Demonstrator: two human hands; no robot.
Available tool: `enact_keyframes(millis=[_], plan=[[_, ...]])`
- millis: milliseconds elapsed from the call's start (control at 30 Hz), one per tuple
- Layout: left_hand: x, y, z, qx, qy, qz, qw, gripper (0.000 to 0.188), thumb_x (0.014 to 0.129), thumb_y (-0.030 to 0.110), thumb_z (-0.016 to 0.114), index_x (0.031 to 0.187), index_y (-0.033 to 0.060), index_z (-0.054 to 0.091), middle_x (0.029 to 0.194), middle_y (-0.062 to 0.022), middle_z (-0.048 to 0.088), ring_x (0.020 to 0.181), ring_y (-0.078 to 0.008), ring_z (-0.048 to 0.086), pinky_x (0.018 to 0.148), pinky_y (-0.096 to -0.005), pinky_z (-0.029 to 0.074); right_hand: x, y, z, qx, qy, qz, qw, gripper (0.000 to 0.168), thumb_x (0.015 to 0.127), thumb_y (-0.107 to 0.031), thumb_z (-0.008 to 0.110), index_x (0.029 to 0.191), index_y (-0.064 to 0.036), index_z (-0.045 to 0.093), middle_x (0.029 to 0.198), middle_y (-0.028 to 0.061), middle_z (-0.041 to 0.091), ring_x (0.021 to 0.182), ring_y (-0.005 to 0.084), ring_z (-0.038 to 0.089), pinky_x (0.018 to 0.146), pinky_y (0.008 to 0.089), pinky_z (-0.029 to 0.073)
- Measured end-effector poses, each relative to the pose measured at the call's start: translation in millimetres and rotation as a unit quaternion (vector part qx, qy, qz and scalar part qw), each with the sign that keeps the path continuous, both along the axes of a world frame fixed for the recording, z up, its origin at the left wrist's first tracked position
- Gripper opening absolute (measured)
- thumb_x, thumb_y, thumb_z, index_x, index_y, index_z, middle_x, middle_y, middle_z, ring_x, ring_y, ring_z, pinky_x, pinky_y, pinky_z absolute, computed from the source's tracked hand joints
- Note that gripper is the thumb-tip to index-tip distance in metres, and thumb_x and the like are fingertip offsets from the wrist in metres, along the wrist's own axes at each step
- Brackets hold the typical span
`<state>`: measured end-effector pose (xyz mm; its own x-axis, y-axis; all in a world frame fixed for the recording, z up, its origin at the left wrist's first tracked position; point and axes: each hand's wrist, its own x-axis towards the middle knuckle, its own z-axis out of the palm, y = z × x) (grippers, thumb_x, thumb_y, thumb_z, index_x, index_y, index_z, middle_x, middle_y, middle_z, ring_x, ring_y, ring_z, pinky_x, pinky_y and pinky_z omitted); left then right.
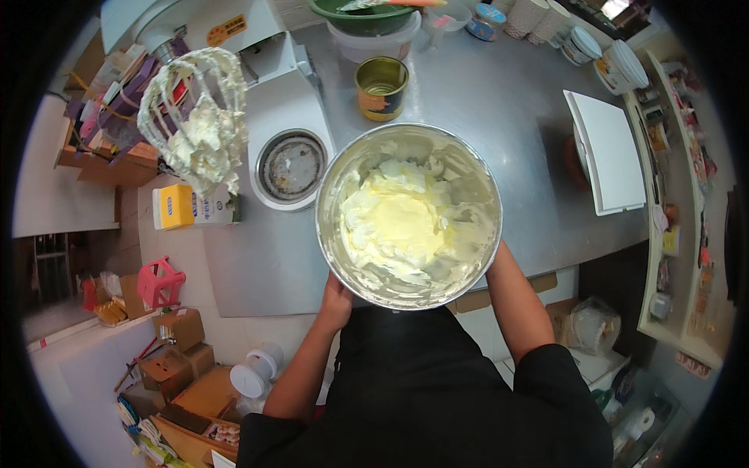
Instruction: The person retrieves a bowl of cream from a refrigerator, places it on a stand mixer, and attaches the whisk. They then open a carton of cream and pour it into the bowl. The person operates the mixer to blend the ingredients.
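A round stainless steel mixing bowl (477,175) is held up in front of me at the table's front edge. Pale yellow whipped cream or butter (404,222) lies in it, smeared up the walls. My left hand (337,301) grips the bowl at its lower left, fingers mostly hidden beneath it. On the lower right side my right hand (498,260) supports it, its fingers hidden behind the wall. To the upper left hangs a wire whisk attachment (196,117) of a stand mixer, clogged with the same mass. Below it the mixer's round bowl seat (291,167) is bare.
An opened tin can (381,88) stands just behind the bowl on the steel table (491,82). A milk carton (196,206) is left of the mixer base. Tubs (620,67) and a green basin (368,20) line the back. A white board (608,152) leans at right.
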<state>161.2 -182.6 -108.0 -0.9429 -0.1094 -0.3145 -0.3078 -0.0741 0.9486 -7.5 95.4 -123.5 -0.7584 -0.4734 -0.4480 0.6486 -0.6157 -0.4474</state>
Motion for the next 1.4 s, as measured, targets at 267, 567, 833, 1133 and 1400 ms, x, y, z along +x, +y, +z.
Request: enact_keyframes(millis=[267, 567, 833, 1133, 1400], plan=[[26.1, -100.4, 16.5, -0.203, -0.034, 0.272, 0.94, 0.026, 0.089, 0.012, 0.057, 0.11, -0.0022, 0.055, 0.108, -0.009, 0.06, 0.092, -0.0125, 0.057, 0.083, -0.0256, 0.045, 18.6, 18.8, 6.0, 0.326, 0.04, -0.106, 0.939, 0.031, 0.092, -0.023, 0.047, 0.111, 0.0, 0.056, 0.1, 0.0098, 0.062, 0.085, 0.0163, 0.06, 0.071, 0.0286, 0.051], [-57.2, -223.0, 29.5, -0.374, 0.088, 0.407, 0.829, 0.096, 0.066, 0.027, 0.081, 0.135, -0.0036, 0.023, 0.132, -0.0216, 0.034, 0.125, -0.031, 0.033, 0.102, -0.0403, 0.029, 149.2, 50.1, -5.0, 0.49, 0.149, 0.01, 0.859, 0.028, 0.095, -0.026, 0.044, 0.088, -0.003, 0.058, 0.068, 0.0025, 0.056, 0.057, 0.0084, 0.048, 0.055, 0.0232, 0.041], [-87.8, -229.3, 41.9, -0.375, 0.051, 0.433, 0.818, 0.073, 0.063, 0.021, 0.08, 0.116, -0.0042, 0.038, 0.111, -0.0192, 0.048, 0.105, -0.0341, 0.048, 0.091, -0.0421, 0.038, 226.9, -44.5, 50.8, 0.474, 0.139, 0.131, 0.86, 0.026, 0.095, -0.022, 0.047, 0.099, 0.0, 0.058, 0.072, 0.0049, 0.058, 0.066, 0.0125, 0.056, 0.064, 0.0262, 0.048], [7.9, -181.1, 31.6, -0.362, 0.122, 0.334, 0.862, 0.065, 0.058, 0.024, 0.081, 0.106, 0.0, 0.045, 0.103, -0.017, 0.049, 0.098, -0.0354, 0.047, 0.084, -0.0447, 0.037, 167.1, -271.1, 142.0, 0.47, 0.529, 0.135, 0.694, 0.061, 0.076, -0.019, 0.072, 0.126, 0.0, 0.044, 0.118, 0.0183, 0.052, 0.11, 0.0278, 0.051, 0.093, 0.036, 0.041], [54.1, -169.9, 60.8, -0.347, 0.199, 0.073, 0.914, 0.084, 0.058, 0.02, 0.081, 0.127, 0.002, 0.035, 0.128, -0.0172, 0.039, 0.116, -0.0347, 0.039, 0.096, -0.0446, 0.032, 143.3, -308.6, 151.8, 0.521, 0.6, 0.143, 0.59, 0.078, 0.061, -0.02, 0.077, 0.127, 0.0, 0.041, 0.12, 0.0168, 0.044, 0.11, 0.0339, 0.043, 0.094, 0.0405, 0.038]])
